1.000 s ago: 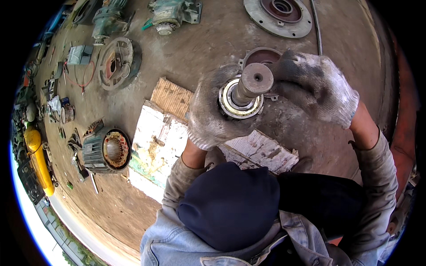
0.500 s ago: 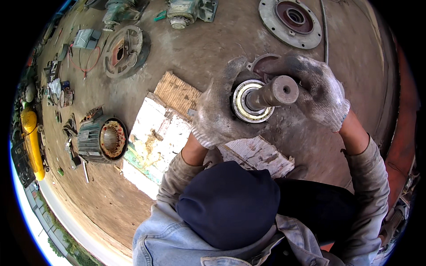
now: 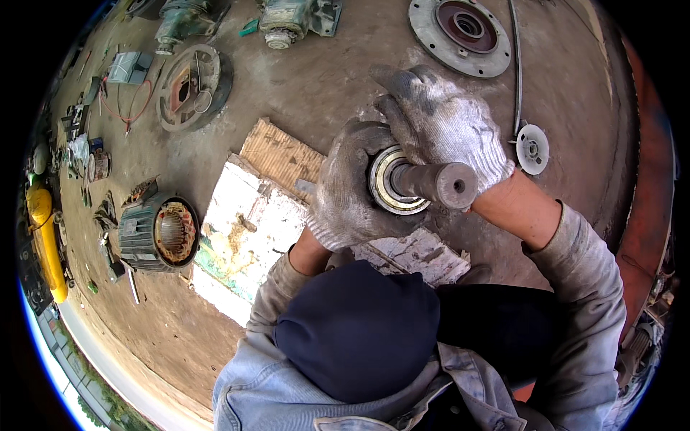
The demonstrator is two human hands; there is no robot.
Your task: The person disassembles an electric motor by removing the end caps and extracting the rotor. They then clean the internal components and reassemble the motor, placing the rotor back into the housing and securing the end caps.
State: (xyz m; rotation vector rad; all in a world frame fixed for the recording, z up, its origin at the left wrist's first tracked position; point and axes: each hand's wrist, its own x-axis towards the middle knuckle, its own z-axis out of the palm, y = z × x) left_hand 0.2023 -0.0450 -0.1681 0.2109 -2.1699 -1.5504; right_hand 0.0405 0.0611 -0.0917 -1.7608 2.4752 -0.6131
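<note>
A thick metal shaft (image 3: 443, 184) points up toward me, its round end showing a centre hole. Round it sits a shiny ball bearing (image 3: 388, 190). My left hand (image 3: 347, 188), in a dirty knitted glove, wraps round the bearing's left side and underside. Just beyond the bearing is my right hand (image 3: 440, 117), also gloved, with the fingers stretched leftward and somewhat apart. Its lower edge overlaps the top of the bearing and the shaft. Whatever lies beneath the right hand is hidden, as is the far part of the shaft.
Left of me a motor housing (image 3: 154, 233) lies beside white-smeared cardboard (image 3: 248, 223). A flanged metal plate (image 3: 483, 65) lies at the far right, near a long rod (image 3: 517, 79) and a pale round disc (image 3: 532, 149). A heavy ring-shaped part (image 3: 215, 82) lies farther off.
My right hand has swung from the shaft's right side to beyond the bearing, its fingers now pointing left. The dark ring seen behind the bearing is now hidden; the pale disc has come into sight.
</note>
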